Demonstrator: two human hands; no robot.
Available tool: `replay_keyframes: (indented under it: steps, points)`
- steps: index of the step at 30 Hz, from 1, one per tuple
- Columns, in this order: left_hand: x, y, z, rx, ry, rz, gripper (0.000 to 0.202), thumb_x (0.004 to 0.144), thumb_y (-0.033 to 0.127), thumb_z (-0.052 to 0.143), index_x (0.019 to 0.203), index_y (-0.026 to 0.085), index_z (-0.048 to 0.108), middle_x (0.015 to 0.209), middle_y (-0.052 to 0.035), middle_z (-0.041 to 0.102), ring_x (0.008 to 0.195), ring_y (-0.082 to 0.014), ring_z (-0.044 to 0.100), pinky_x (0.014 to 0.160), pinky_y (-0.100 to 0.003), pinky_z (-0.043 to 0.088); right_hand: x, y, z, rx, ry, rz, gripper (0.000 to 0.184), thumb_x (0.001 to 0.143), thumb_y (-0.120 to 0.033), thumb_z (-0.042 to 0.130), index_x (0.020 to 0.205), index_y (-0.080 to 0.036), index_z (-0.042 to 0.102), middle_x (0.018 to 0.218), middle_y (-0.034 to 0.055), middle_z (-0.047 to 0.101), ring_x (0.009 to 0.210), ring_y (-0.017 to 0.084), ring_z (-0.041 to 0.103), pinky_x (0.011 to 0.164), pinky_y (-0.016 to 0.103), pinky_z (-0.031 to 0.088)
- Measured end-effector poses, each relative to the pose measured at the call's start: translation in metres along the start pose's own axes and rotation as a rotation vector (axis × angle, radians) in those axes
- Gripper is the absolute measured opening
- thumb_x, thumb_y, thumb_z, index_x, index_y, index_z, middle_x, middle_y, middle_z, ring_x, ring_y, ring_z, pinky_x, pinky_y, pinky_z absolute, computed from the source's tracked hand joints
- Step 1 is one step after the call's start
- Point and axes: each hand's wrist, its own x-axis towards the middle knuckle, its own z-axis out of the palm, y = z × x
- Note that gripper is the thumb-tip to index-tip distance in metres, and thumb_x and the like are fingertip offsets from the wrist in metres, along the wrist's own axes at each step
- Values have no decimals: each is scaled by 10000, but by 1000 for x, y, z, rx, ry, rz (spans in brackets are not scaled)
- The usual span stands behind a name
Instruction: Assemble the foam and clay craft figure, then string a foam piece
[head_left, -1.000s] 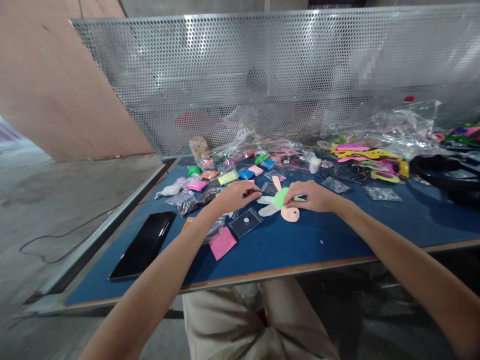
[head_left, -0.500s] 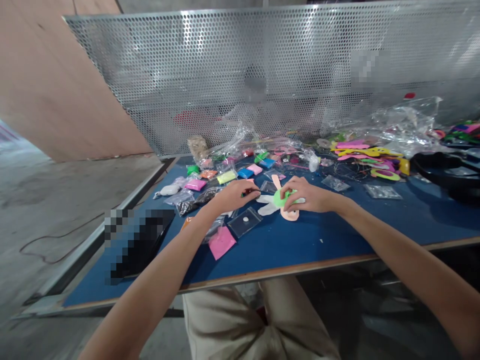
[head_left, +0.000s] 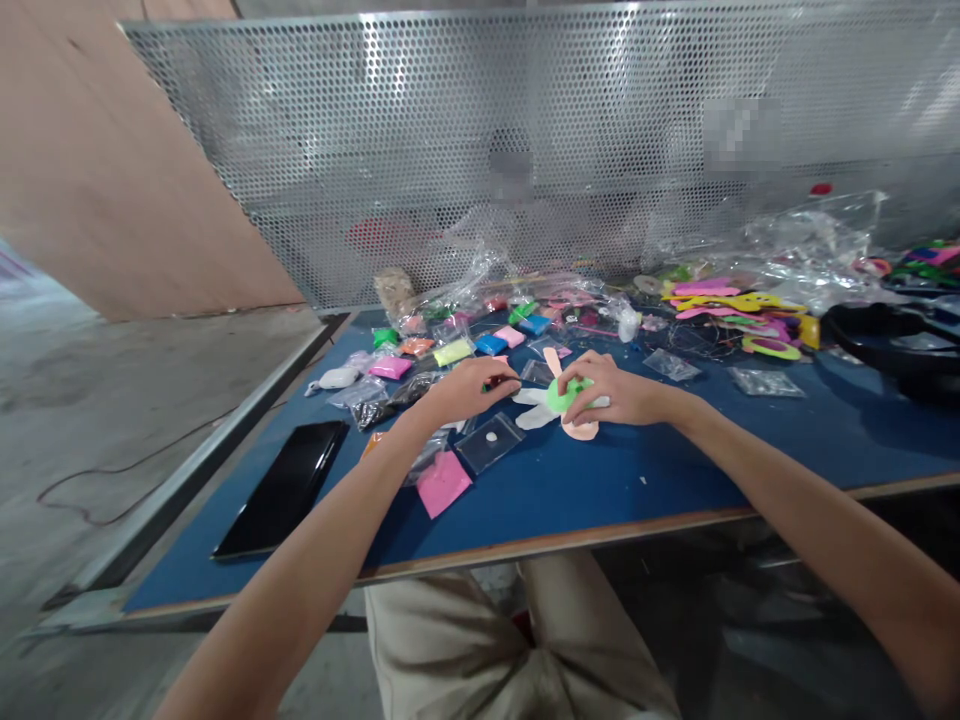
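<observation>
On the blue table lies a flat, flower-like figure with a green middle, white lobes and peach-coloured lobes. It looks like soft clay or foam; I cannot tell which. My right hand has its fingers bent over the green middle, gripping it and hiding part of the figure. Just left of the white lobes, my left hand has its thumb and fingertips drawn together, and what they hold, if anything, is too small to make out. Below the left hand lie a clear zip bag with a small white piece and a pink packet.
Several coloured packets lie behind my hands. Foam cut-outs and clear plastic wrap are piled at the back right, near a black curved object. A black phone lies front left. A perforated metal panel stands behind.
</observation>
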Motion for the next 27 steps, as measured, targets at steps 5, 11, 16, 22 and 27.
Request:
replay_keyframes:
  steps: [5,11,16,22,27]
  points:
    - [0,-1,0,12,1,0,307,975,414,463,960,209,690,908,-43,709,806,-170,613,720,-301,439,-1,0,-3,-4,67,19,278,943,-474,544,942,-322,778,1176,66,594,1078,255,428,960,452,268]
    - [0,0,0,9,-5,-9,326,973,434,455,959,209,691,906,-52,711,806,-176,623,720,-307,450,-2,-6,-3,-67,88,4,221,881,-482,637,863,-321,787,1153,55,609,1067,258,442,944,436,263]
    - [0,-1,2,12,12,-2,318,972,426,458,953,211,691,900,-52,711,807,-175,624,719,-308,449,1,-9,0,-130,85,-39,198,890,-426,641,825,-313,789,1088,53,635,1060,255,458,907,427,251]
    - [0,-1,1,0,5,8,310,974,414,462,933,210,691,903,-42,712,807,-166,619,729,-301,446,3,-7,2,-124,56,-68,250,948,-411,568,883,-303,783,1039,45,651,1013,227,477,868,405,252]
    - [0,1,-1,-5,-5,-8,326,970,429,455,955,207,694,906,-55,711,796,-175,620,708,-303,448,2,-2,-2,-127,146,-51,274,966,-412,528,957,-282,769,1037,65,645,972,222,497,865,399,287]
